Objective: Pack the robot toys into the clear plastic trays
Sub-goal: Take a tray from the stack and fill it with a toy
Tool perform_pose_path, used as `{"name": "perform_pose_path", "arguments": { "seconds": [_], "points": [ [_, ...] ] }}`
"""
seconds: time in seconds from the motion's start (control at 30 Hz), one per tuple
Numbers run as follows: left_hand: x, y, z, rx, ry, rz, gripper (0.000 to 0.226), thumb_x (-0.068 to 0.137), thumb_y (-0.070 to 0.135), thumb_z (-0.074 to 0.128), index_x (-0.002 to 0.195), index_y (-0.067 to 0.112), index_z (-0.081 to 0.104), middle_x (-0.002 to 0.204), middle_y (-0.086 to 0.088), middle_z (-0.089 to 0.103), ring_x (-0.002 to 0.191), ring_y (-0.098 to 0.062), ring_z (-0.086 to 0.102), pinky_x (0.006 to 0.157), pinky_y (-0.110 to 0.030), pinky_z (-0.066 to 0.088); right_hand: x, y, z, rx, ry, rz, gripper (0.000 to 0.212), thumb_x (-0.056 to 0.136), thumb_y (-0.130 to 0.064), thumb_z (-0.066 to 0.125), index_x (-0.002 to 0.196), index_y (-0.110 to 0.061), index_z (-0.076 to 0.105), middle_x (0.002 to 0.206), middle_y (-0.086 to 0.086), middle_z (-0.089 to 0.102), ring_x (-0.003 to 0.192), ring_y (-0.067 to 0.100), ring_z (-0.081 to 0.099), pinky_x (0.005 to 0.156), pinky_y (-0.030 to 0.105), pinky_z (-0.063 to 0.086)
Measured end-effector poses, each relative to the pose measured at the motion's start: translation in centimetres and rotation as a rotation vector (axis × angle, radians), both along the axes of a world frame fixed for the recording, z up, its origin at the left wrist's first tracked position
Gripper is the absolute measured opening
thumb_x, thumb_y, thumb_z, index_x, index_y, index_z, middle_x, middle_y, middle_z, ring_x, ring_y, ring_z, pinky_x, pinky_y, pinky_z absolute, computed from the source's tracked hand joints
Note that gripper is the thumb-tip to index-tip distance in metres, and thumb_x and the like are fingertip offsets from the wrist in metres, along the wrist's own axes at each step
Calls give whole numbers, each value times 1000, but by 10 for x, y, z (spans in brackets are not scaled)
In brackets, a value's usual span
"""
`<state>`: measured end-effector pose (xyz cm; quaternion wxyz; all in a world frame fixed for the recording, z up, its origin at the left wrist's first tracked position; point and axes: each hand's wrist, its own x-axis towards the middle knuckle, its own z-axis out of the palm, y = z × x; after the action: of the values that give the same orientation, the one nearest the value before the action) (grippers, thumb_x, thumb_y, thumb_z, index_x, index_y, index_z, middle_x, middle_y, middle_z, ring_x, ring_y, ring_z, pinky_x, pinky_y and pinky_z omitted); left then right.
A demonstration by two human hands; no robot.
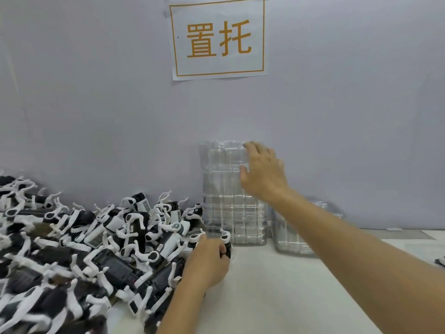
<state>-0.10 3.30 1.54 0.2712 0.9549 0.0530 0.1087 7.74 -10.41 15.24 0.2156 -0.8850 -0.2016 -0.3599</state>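
A big heap of black-and-white robot toys (79, 247) covers the left half of the table. A tall stack of clear plastic trays (226, 203) stands against the back wall at centre. My right hand (263, 172) reaches the stack's upper right corner, fingers spread and touching the top tray. My left hand (208, 260) lies at the heap's right edge, its fingers curled round one robot toy (226, 239) just in front of the stack.
A shorter stack of clear trays (293, 237) stands to the right of the tall one, partly behind my right forearm. A paper sign (218, 37) hangs on the grey wall. A small dark object (440, 261) lies at the right edge.
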Motion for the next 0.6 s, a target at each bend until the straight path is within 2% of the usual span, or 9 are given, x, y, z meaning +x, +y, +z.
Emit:
{"name": "perform_pose_path", "arguments": {
  "seconds": [0.07, 0.13, 0.2, 0.23, 0.27, 0.33, 0.47, 0.53, 0.6],
  "points": [
    [0, 0, 0, 2, 6, 6, 19, 93, 20, 49, 106, 21, 62, 120, -1, 41, 92, -20, 59, 85, -35, 52, 21, 9, 25, -168, 2, -56, 66, 99, -27, 48, 155, -20, 15, 163, -4, 15, 150, 29, 14, 107, 49, 28],
    [1, -1, -1, 10, 9, 3, 19, 94, 23, 48, 109, 22, 60, 118, 1, 40, 95, -21, 57, 86, -35, 50, 38, 10, 40, -306, 106, -100, 66, 100, -32, 49, 155, -21, 14, 161, -2, 23, 148, 29, 21, 107, 53, 24],
    [1, 0, -2, 2, 7, -3, 19, 94, 25, 48, 110, 22, 60, 116, 1, 39, 98, -21, 56, 88, -35, 50, 45, 9, 45, -364, 128, -129, 50, 99, -33, 56, 145, -23, 38, 142, 2, 46, 131, 28, 42, 101, 49, 26],
    [1, 0, -3, -4, 2, -7, 20, 94, 25, 49, 110, 22, 60, 116, 1, 39, 99, -21, 55, 89, -36, 49, 45, 8, 45, -345, 67, -130, 37, 98, -29, 59, 134, -24, 52, 129, 1, 54, 122, 27, 48, 96, 45, 27],
    [2, 1, -3, -7, -4, -6, 20, 94, 25, 49, 111, 22, 60, 117, 1, 40, 100, -21, 55, 90, -36, 49, 43, 8, 44, -303, -6, -117, 24, 96, -21, 61, 120, -25, 60, 115, -1, 58, 115, 25, 51, 90, 41, 26],
    [2, 2, -3, -6, -21, -4, 20, 94, 26, 49, 111, 22, 60, 116, 1, 41, 101, -21, 55, 91, -36, 49, 35, 7, 40, -188, -90, -62, 22, 90, -6, 58, 101, -24, 65, 97, -5, 57, 104, 22, 56, 86, 36, 28],
    [4, 1, 2, -15, -136, 28, 18, 96, 29, 49, 106, 24, 63, 109, 6, 52, 98, -15, 54, 85, -33, 47, 12, -1, 38, 152, -77, 51, 26, 87, 0, 54, 101, -18, 67, 99, -4, 71, 97, 21, 63, 89, 39, 49],
    [3, -1, 13, -160, -276, 44, 16, 97, 28, 51, 100, 22, 65, 101, 9, 63, 95, -12, 59, 84, -30, 50, -2, -10, 37, 360, -87, 148, 15, 90, -7, 61, 92, -19, 69, 88, -4, 72, 87, 17, 66, 82, 35, 52],
    [-1, -5, 31, -409, -457, 22, 13, 98, 24, 54, 91, 23, 66, 89, 12, 66, 84, -4, 62, 73, -15, 49, -21, -20, 33, 554, -90, 265, 16, 90, -9, 66, 80, -21, 67, 73, -6, 69, 71, 11, 67, 70, 26, 54]
  ]
}}
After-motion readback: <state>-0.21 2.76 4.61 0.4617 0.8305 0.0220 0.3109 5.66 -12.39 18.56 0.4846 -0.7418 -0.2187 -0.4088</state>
